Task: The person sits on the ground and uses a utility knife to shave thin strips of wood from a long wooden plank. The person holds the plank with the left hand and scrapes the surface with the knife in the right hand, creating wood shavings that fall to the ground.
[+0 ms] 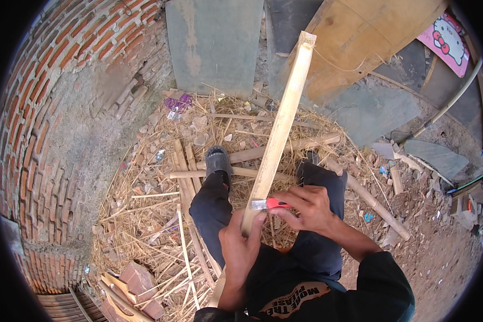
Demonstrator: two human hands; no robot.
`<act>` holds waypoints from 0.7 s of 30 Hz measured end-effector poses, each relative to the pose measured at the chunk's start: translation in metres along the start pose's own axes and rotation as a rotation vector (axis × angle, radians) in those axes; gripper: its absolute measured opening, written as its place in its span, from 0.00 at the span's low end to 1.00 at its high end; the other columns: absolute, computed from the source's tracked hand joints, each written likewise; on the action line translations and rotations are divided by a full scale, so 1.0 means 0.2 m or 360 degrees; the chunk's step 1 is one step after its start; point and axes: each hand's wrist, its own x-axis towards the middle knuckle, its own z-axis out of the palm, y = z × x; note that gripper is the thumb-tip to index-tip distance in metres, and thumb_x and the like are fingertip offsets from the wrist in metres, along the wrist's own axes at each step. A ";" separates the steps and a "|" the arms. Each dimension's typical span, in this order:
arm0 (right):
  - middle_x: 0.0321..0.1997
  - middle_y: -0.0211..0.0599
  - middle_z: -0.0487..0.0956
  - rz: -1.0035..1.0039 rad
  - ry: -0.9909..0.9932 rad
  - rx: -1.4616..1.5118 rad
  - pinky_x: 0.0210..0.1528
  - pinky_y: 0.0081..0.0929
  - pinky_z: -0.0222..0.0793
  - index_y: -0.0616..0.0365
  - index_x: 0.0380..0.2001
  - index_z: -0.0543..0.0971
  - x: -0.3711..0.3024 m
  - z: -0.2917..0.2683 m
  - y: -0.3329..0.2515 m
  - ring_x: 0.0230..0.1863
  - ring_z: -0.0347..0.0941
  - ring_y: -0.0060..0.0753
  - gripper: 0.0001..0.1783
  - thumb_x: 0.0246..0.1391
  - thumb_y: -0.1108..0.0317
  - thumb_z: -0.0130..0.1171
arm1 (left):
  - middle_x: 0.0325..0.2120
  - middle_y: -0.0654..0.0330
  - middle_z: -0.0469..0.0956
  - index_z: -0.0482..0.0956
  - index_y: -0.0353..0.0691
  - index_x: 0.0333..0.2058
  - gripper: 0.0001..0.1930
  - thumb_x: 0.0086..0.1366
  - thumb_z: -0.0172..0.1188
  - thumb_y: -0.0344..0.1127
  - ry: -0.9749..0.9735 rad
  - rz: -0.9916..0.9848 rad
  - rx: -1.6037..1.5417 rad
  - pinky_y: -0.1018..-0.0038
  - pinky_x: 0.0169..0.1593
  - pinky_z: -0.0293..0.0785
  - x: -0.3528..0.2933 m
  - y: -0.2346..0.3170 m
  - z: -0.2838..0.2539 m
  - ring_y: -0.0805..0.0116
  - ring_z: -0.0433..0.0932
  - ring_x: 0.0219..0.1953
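Note:
A long, pale split-bamboo slat (283, 121) slants up and away from my lap, its far end well out in front of me. My left hand (240, 244) is wrapped round its near part, the thumb lying along the right side. In my right hand (308, 208) is a red utility knife (276, 203), gripped with the fingers closed round its handle. The knife's short metal blade lies across the slat just above my left thumb, touching its surface. Below my left hand, the slat's lower end is partly hidden by the hand and forearm.
Bamboo poles (370, 198), thin strips (185, 252) and straw-like shavings cover the ground round my legs. A brick wall (43, 123) rises on the left. Grey boards (214, 48) and a brown panel (359, 37) lean ahead. Broken bricks (139, 282) lie at lower left.

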 end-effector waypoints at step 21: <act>0.36 0.38 0.90 0.0238 0.0170 -0.0008 0.31 0.31 0.80 0.55 0.43 0.91 0.15 -0.18 0.20 0.28 0.86 0.37 0.15 0.55 0.60 0.79 | 0.20 0.50 0.81 0.84 0.33 0.41 0.13 0.74 0.72 0.39 -0.0065 -0.0110 0.0074 0.67 0.24 0.69 -0.10 -0.01 -0.04 0.62 0.79 0.16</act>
